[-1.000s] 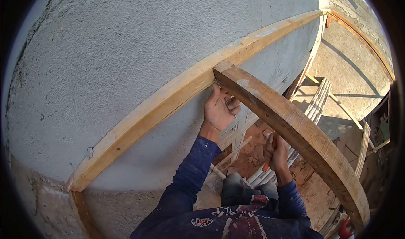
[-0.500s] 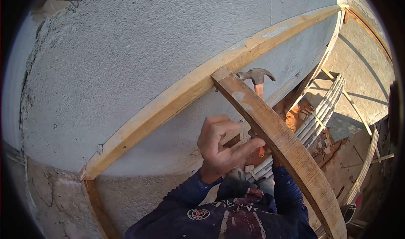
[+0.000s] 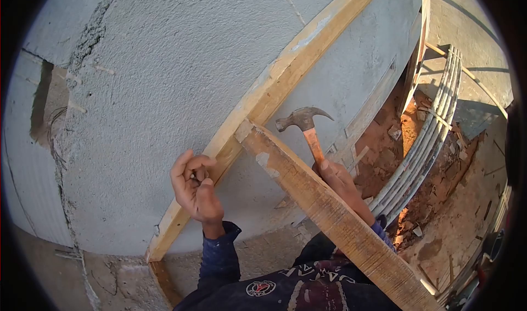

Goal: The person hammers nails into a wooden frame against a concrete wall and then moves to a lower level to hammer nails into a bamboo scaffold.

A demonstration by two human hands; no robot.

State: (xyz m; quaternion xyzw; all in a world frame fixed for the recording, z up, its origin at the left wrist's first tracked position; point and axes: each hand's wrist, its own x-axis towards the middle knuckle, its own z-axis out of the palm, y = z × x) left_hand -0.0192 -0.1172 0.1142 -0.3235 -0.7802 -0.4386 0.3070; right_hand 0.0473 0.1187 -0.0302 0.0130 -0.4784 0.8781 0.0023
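Left hand (image 3: pixel 195 193): now left of the plank (image 3: pixel 324 212), fingers (image 3: pixel 189 162) curled at the batten (image 3: pixel 274 85). Right hand (image 3: pixel 340 182): hammer (image 3: pixel 304 125) raised, head above plank.

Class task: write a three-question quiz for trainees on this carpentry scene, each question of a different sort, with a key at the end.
1. True or false: the right hand has its grip on the hammer by the handle, with the head raised.
2. Multiple choice: the upper end of the slanting board butts against
A. the wall plank
B. the hammer
C. the right hand
3. Short answer: which hand is curled up beside the wall plank, holding no tool?

Key: 1 true; 2 A; 3 the left hand.
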